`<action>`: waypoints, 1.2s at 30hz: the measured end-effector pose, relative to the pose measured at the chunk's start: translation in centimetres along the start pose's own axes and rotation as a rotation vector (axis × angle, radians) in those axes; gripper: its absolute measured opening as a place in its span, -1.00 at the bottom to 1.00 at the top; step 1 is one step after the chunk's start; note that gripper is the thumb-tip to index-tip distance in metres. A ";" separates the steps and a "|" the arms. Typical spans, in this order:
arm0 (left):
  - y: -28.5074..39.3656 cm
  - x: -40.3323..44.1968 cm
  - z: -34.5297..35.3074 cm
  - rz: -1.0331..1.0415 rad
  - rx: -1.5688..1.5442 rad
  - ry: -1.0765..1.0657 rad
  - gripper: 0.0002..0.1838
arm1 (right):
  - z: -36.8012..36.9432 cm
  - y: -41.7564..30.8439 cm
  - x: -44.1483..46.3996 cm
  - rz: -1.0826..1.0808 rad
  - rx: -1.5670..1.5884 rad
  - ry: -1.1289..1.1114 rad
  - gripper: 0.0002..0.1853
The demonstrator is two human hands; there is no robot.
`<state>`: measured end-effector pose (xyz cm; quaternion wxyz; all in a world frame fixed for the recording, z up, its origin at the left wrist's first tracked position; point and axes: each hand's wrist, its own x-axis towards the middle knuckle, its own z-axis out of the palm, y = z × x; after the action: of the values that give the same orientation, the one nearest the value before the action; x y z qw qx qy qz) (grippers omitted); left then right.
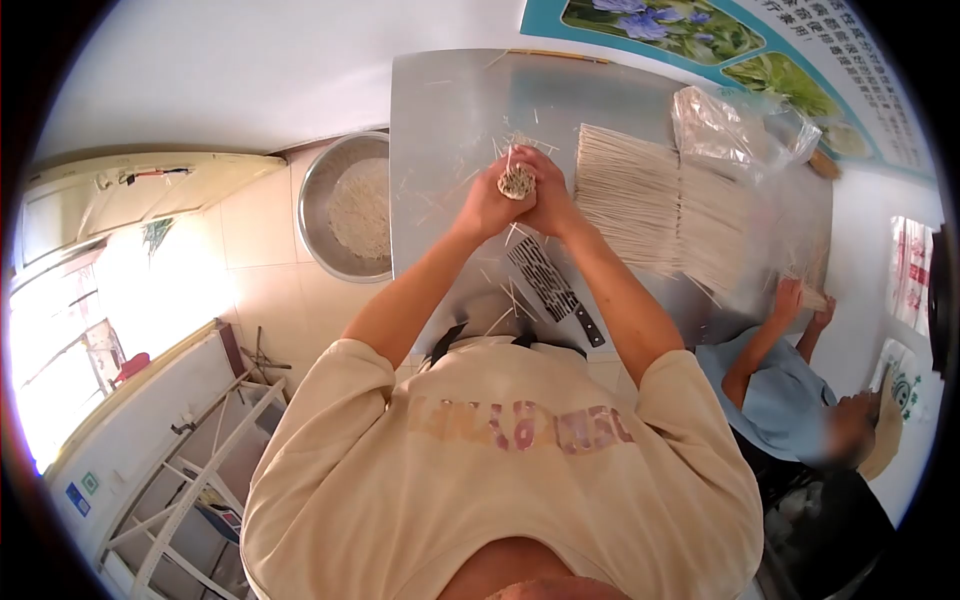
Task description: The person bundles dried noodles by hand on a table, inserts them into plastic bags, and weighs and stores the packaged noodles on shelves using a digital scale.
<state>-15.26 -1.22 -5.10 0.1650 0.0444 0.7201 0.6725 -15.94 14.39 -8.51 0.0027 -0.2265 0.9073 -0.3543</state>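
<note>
Both of my hands are wrapped round one upright bundle of dried noodles [516,182] over the metal table. My left hand [484,208] closes on its left side, and my right hand [550,195] grips its right side. The end of the bundle faces up toward me between the thumbs; its lower part is hidden. Just below the hands lies a cleaver [540,275] with a patterned blade and black handle, pointing away from me. Loose noodle pieces [512,300] are scattered around it. Right of my hands, long dried noodles [630,195] lie in wide rows.
A metal basin [310,200] with noodle scraps stands left of the table [425,120]. Clear plastic bags [720,120] lie at the back right. On the right, another person in a blue shirt [775,395] handles a small bundle at the table's edge. A white rack [190,480] stands lower left.
</note>
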 end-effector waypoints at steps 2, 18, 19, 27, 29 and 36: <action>1.8 0.0 0.1 -0.218 -0.173 0.023 -0.81 | -1.5 -0.3 -0.9 0.045 -0.025 -0.023 -0.22; 4.6 -1.9 1.4 1.194 1.019 -0.384 -0.83 | -5.2 -1.0 -0.2 0.769 1.808 -0.613 -0.02; 4.4 -2.0 1.2 1.186 1.091 -0.467 -0.83 | -4.7 -0.7 0.1 0.714 1.727 -0.606 -0.05; 5.9 -4.2 -4.4 0.891 1.189 -0.410 -0.24 | -4.4 -2.2 3.5 0.831 1.414 -0.356 -0.65; 5.2 -3.6 -6.7 0.545 0.718 0.033 -0.20 | -4.3 -2.6 3.8 0.772 1.459 -0.262 -0.69; 4.8 2.7 -6.9 -0.061 -0.035 -0.271 -0.15 | -1.5 -3.0 4.6 0.387 0.909 -0.214 -0.55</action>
<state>-20.57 -6.59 -0.62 0.2819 0.1103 0.6801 0.6677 -19.07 11.50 -4.73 0.2594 -0.0653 0.6813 -0.6813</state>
